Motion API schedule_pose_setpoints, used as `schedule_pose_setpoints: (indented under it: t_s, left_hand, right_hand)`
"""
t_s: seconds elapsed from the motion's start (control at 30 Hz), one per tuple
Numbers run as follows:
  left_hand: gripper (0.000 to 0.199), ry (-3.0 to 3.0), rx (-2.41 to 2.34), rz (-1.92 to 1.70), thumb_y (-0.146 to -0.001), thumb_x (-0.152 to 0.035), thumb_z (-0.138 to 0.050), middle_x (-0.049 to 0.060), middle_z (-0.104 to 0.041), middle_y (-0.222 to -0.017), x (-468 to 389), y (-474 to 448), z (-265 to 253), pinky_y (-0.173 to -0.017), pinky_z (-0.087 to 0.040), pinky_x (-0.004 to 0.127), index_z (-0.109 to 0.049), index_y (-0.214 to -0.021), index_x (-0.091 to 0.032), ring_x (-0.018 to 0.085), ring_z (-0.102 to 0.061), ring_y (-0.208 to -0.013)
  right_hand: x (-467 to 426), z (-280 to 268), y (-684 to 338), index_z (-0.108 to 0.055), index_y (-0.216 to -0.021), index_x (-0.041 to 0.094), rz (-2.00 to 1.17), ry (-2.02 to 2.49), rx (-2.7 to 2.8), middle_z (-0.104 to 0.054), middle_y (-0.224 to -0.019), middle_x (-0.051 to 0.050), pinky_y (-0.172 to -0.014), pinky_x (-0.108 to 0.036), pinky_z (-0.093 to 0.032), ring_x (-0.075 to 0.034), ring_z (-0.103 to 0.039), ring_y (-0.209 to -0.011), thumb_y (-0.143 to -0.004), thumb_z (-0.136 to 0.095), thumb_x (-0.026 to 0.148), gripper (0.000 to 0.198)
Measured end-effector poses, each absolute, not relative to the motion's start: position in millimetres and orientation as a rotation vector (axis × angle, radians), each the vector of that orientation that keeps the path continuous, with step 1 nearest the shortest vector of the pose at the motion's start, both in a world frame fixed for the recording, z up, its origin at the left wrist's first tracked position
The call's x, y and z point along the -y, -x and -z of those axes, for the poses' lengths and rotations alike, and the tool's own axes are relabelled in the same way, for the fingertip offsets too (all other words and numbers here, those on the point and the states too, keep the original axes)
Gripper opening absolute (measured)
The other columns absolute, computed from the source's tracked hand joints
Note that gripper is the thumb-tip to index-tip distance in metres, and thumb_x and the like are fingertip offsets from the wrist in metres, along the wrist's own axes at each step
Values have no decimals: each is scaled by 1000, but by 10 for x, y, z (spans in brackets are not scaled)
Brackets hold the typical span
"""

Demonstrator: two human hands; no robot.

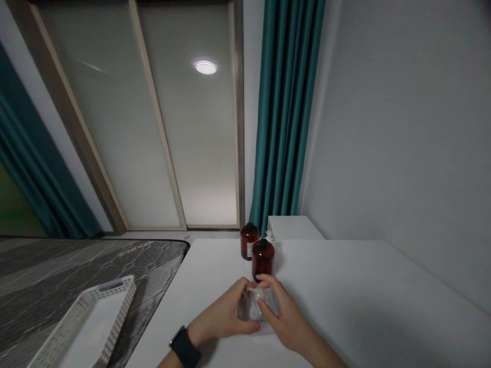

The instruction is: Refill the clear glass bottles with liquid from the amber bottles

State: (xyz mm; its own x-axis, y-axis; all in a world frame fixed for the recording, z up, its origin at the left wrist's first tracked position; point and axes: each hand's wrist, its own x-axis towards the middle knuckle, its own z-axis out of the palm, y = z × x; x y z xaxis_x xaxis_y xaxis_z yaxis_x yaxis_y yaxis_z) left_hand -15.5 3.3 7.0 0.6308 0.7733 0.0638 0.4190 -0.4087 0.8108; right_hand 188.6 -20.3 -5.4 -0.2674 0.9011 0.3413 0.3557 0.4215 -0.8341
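Observation:
A small clear container with something whitish in or on it sits low between my hands on the white table; its exact kind is hard to make out. My left hand, a dark watch on its wrist, curves round the left side with thumb and fingers. From the right, my right hand grips the container, its thumb across the whitish part. Just beyond my fingertips stands a dark amber bottle with a black top. Behind it is a second amber bottle with a pale label, beside a partly hidden clear bottle.
A white perforated basket lies at lower left, over a grey patterned surface. A white box-shaped piece stands past the table's far edge. Teal curtain, frosted sliding doors and a wall surround the table.

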Motion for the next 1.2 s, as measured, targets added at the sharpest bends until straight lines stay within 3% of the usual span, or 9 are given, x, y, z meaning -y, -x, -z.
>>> schedule_pose_setpoints:
  t_s: [0.27,0.57,0.93,1.2]
  left_hand:
    - [56,-2003,-913,-549,-69,-18,-78,2,-58,-114,-34,171,-106,-92,-43,32,-49,-117,-20,21,-53,-104]
    - [56,-2031,-914,-551,-69,-18,-77,2,-57,-115,-45,175,-76,-92,-43,31,-48,-117,-21,20,-51,-102]
    - [53,-2030,-934,-501,-71,-22,-76,2,-57,-111,-4,185,-184,-90,-43,31,-49,-116,-20,20,-52,-101]
    - [56,-2045,-894,-560,-71,-20,-76,3,-56,-113,-18,182,-92,-92,-44,33,-47,-119,-19,20,-52,-101]
  right_hand:
    - [208,110,-1928,-46,-136,24,-923,988,1786,-66,-120,-8,-110,-41,-40,-23,-59,-121,-97,-52,31,40]
    - [225,96,-1860,-52,-132,22,-846,1041,1778,-63,-120,-8,-105,-40,-44,-24,-60,-116,-85,-58,20,47]
    - [250,78,-1855,-45,-136,22,-931,955,1755,-67,-113,-7,-105,-40,-43,-22,-62,-110,-88,-49,16,48]
    - [298,128,-1833,-48,-135,23,-801,1035,1778,-63,-122,-9,-106,-42,-44,-25,-59,-118,-90,-50,21,45]
